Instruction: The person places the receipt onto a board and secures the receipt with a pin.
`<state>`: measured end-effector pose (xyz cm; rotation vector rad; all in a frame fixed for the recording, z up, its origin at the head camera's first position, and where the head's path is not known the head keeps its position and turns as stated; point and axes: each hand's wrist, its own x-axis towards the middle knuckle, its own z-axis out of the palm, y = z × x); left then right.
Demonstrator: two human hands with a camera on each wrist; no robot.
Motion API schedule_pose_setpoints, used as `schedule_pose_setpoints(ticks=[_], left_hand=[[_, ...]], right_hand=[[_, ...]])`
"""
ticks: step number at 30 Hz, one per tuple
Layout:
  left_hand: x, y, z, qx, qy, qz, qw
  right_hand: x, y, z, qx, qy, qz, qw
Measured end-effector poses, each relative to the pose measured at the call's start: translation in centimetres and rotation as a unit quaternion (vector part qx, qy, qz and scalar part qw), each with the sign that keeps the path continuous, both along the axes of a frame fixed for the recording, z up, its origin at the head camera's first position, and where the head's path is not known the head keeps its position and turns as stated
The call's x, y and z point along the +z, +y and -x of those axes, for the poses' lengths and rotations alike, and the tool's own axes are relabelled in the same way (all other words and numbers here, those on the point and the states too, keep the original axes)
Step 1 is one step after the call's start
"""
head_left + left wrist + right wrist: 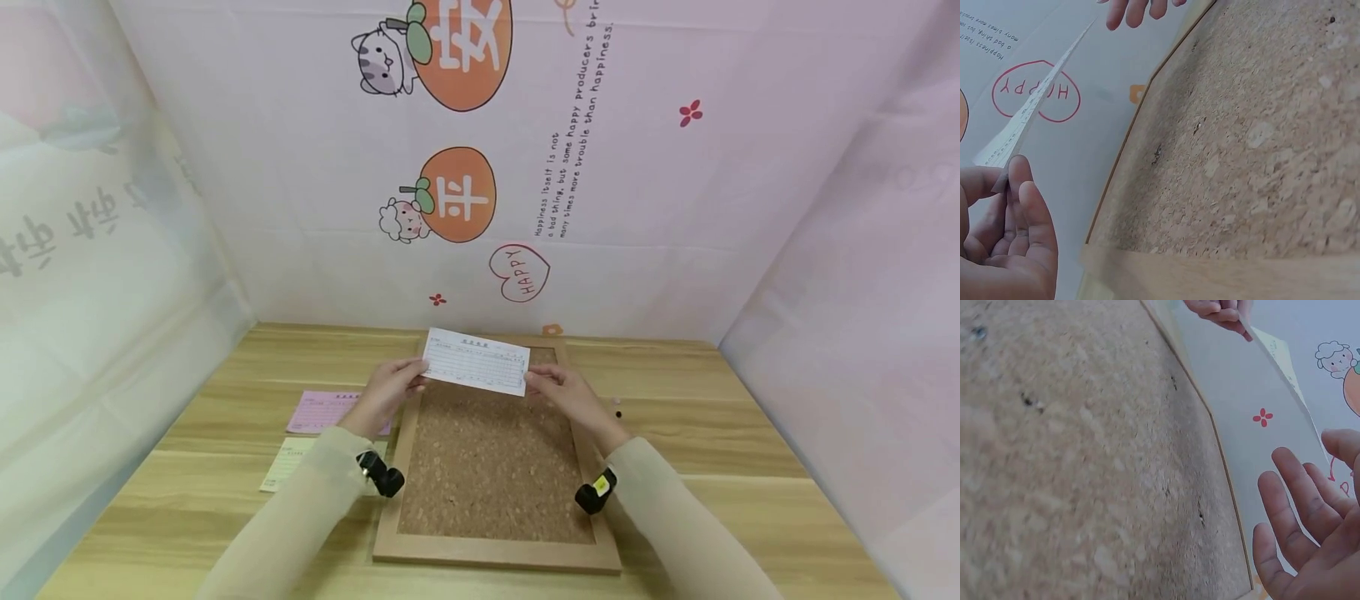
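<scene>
A white printed form (477,362) is held up above the top of a wood-framed cork board (495,467). My left hand (393,387) pinches its left edge between thumb and fingers. In the left wrist view, the sheet (1035,97) is seen nearly edge-on, rising from the left hand (1013,231). At the form's right edge is my right hand (566,396). The right wrist view shows that hand (1310,531) with fingers extended and spread, the thumb apart from them and the sheet's edge running between. Whether it touches the paper is hard to tell.
Left of the board lie a pink form (322,412) and a pale yellow form (288,462), partly behind the left arm. A small black dot-like object (618,414) lies on the wooden table (720,517) at right. Printed cloth (637,250) hangs behind the table.
</scene>
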<state>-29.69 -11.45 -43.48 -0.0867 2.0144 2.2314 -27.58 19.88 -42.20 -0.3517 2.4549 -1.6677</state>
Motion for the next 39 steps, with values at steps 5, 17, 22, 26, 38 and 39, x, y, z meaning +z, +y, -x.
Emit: schedule_pose_setpoints(ticks=[5, 17, 22, 26, 38, 39], left_hand=[[-0.1, 0.6, 0.2, 0.003, 0.001, -0.001, 1.0000], [-0.6, 0.8, 0.4, -0.009, -0.013, 0.011, 0.9998], [-0.6, 0.8, 0.7, -0.016, -0.016, 0.019, 0.9996], [-0.6, 0.8, 1.0, -0.027, -0.007, 0.031, 0.9991], [-0.5, 1.0, 2.1, -0.053, 0.001, 0.063, 0.9966], [-0.5, 1.1, 2.1, -0.055, 0.004, 0.066, 0.9963]], right_hand=[[-0.1, -0.3, 0.3, -0.026, -0.009, 0.013, 1.000], [-0.7, -0.2, 0.8, -0.064, -0.041, 0.059, 0.995], [-0.4, 0.0, 0.9, -0.078, -0.057, 0.061, 0.994], [-0.3, 0.3, 1.0, -0.084, -0.064, 0.069, 0.992], [-1.1, 1.5, 1.9, -0.094, -0.071, 0.058, 0.991], [-1.1, 1.6, 1.9, -0.097, -0.074, 0.058, 0.991]])
